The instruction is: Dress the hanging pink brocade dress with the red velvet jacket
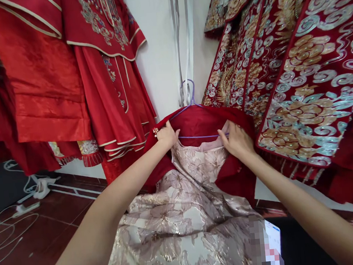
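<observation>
A floral dress in pale pink and gold hangs in front of me, with its upper part inside a dark red jacket. Both are on a purple hanger, whose lower bar shows across the neck opening. At the left shoulder, my left hand is closed on the jacket's edge, next to a pearl-like button. My right hand grips the opposite shoulder, its thumb by a pale pink strap. The fingertips of both hands are partly hidden.
Red garments with cream piping hang on the left. A heavily embroidered dark red garment hangs on the right. White straps run down the wall. Cables and a power strip lie on the floor. A lit phone is at lower right.
</observation>
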